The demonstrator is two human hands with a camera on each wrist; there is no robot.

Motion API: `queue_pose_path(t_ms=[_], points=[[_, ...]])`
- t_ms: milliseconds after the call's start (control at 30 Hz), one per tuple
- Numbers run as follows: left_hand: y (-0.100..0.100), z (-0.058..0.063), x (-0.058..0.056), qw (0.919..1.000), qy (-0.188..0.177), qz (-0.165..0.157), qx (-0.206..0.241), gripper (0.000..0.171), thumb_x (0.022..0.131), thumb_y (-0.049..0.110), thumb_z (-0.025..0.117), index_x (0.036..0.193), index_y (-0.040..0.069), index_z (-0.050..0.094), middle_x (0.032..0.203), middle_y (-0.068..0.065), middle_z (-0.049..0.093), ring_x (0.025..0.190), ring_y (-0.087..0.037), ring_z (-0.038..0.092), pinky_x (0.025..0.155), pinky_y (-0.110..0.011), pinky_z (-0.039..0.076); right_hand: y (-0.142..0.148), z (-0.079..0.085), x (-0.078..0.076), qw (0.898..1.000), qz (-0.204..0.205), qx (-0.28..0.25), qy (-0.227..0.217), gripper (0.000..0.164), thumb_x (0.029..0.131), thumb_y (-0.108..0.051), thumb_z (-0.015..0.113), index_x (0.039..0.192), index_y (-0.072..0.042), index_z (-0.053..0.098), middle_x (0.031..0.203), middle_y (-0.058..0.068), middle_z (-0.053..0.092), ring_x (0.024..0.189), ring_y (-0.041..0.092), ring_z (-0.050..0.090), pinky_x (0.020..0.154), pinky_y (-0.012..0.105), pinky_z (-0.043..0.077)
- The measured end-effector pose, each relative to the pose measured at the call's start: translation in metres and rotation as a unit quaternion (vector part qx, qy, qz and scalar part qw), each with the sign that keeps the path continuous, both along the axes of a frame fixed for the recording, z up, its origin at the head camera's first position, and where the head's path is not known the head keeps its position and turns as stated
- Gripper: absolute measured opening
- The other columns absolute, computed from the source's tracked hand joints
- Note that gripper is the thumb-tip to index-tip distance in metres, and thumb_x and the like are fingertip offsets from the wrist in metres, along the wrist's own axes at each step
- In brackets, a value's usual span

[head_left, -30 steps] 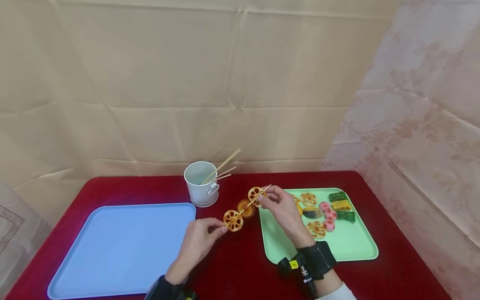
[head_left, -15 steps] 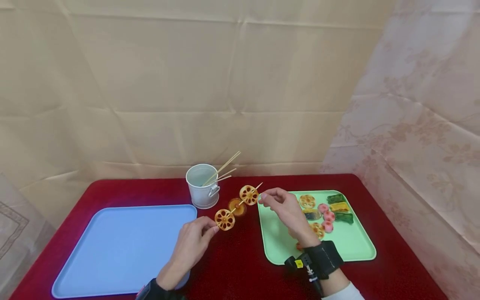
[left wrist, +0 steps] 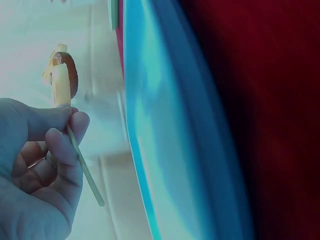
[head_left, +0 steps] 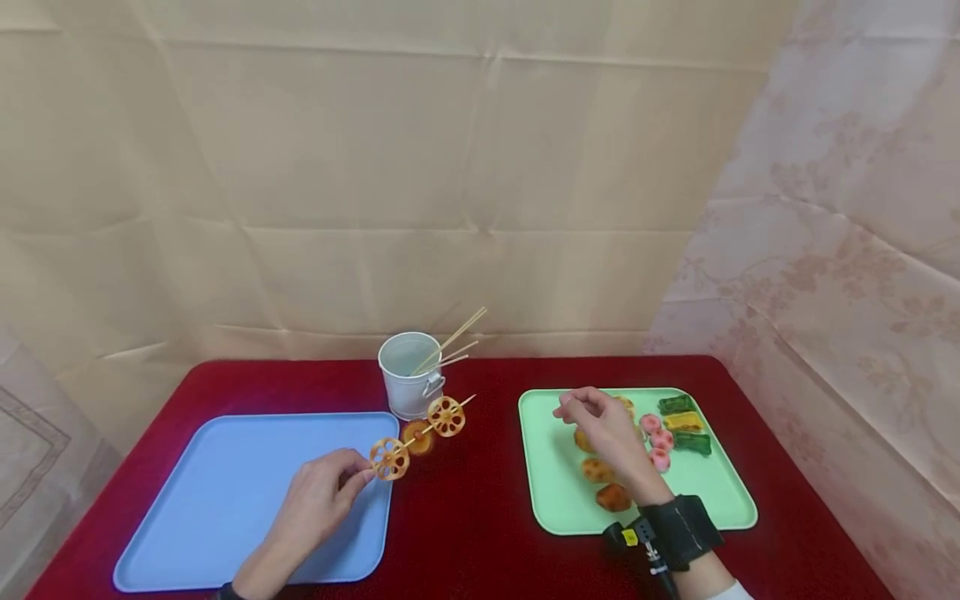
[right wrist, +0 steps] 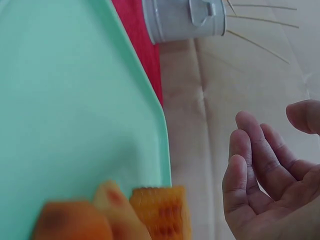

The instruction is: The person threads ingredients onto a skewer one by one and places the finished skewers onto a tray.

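Observation:
My left hand (head_left: 315, 504) pinches a bamboo skewer (left wrist: 86, 167) between thumb and fingers, its bare end sticking out below them in the left wrist view. Threaded on it are two lotus root slices (head_left: 447, 416) with a round brown slice (head_left: 417, 437) between them. The loaded skewer slants over the right edge of the blue tray (head_left: 255, 500). My right hand (head_left: 611, 433) holds nothing; its thumb and fingers are apart in the right wrist view. It hovers over the green tray (head_left: 551, 500), hiding some of the food pieces there.
On the green tray lie pink rounds (head_left: 660, 459), green pieces (head_left: 692, 442), a yellow piece (head_left: 683, 422) and browned pieces (head_left: 613, 497). A white bucket (head_left: 408, 383) with several skewers stands at the back, between the trays. Behind the red table (head_left: 480, 533) hangs a beige cloth (head_left: 337, 167).
My right hand has let go of the skewer's upper end and moved right over the green tray. My left hand has carried the loaded skewer left, toward the blue tray.

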State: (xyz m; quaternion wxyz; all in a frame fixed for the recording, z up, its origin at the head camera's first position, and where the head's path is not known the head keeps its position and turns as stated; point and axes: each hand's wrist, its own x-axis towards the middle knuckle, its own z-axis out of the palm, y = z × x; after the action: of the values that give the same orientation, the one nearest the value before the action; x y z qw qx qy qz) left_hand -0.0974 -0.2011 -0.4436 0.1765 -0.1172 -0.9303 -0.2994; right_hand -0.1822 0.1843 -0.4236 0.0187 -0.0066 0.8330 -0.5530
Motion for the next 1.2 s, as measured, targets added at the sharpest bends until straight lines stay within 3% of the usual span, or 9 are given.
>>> queue_pose_path(t_ms=[233,467,633,800,967,1067,1200], points=[[-0.043,0.002,0.012,0.9961,-0.068,0.049,-0.028,0.015,0.086,0.008,0.083,0.082,0.018,0.072,0.073,0.011,0.063,0.066,-0.005,0.049,0.060,-0.029,0.044,0.009,-0.001,0.000,0.999,-0.017,0.028,0.024,0.040,0.103,-0.039,0.064,0.116,-0.002,0.069,0.103,0.011,0.077,0.099,0.027,0.068,0.086,0.030,0.049],[-0.080,-0.003,0.024,0.9925,-0.068,0.085,-0.055,0.013,0.083,0.008,0.084,0.083,0.015,0.074,0.077,0.006,0.064,0.066,-0.007,0.049,0.059,-0.031,0.042,0.010,-0.001,0.000,0.999,-0.022,0.034,0.027,0.037,0.103,-0.037,0.064,0.113,-0.002,0.070,0.101,0.010,0.077,0.100,0.032,0.068,0.084,0.028,0.050],[-0.098,-0.005,0.028,0.9869,-0.096,0.109,-0.069,0.010,0.083,0.009,0.085,0.086,0.009,0.075,0.081,0.000,0.066,0.070,-0.015,0.053,0.063,-0.037,0.045,0.009,-0.002,-0.001,0.999,-0.025,0.038,0.028,0.033,0.103,-0.038,0.063,0.109,-0.007,0.072,0.104,0.011,0.076,0.098,0.027,0.068,0.084,0.028,0.050],[-0.118,-0.003,0.032,0.9719,-0.179,0.139,-0.062,0.013,0.089,0.013,0.080,0.092,0.002,0.074,0.078,-0.001,0.064,0.071,-0.019,0.053,0.062,-0.037,0.045,0.007,-0.003,0.001,0.999,-0.028,0.036,0.026,0.031,0.104,-0.036,0.063,0.111,-0.008,0.073,0.109,0.012,0.075,0.097,0.021,0.069,0.084,0.027,0.051],[-0.134,0.000,0.037,0.9444,-0.273,0.177,-0.044,0.023,0.093,0.016,0.075,0.100,-0.005,0.070,0.080,-0.003,0.065,0.075,-0.022,0.052,0.061,-0.035,0.043,0.005,-0.004,0.002,0.999,-0.030,0.035,0.028,0.029,0.104,-0.036,0.063,0.110,-0.010,0.074,0.111,0.013,0.074,0.098,0.021,0.069,0.081,0.026,0.052],[-0.143,0.000,0.038,0.9347,-0.292,0.199,-0.040,0.025,0.094,0.016,0.074,0.102,-0.007,0.069,0.079,-0.004,0.066,0.075,-0.023,0.052,0.061,-0.035,0.042,0.004,-0.004,0.002,0.999,-0.030,0.034,0.030,0.030,0.104,-0.037,0.062,0.111,-0.010,0.074,0.111,0.013,0.074,0.099,0.022,0.070,0.081,0.026,0.053],[-0.152,-0.002,0.040,0.9307,-0.294,0.214,-0.037,0.026,0.095,0.015,0.071,0.102,-0.010,0.068,0.072,-0.003,0.060,0.072,-0.023,0.051,0.060,-0.036,0.039,0.003,-0.003,0.003,0.999,-0.027,0.030,0.026,0.032,0.104,-0.038,0.062,0.113,-0.010,0.074,0.113,0.013,0.074,0.100,0.022,0.070,0.083,0.027,0.053]])
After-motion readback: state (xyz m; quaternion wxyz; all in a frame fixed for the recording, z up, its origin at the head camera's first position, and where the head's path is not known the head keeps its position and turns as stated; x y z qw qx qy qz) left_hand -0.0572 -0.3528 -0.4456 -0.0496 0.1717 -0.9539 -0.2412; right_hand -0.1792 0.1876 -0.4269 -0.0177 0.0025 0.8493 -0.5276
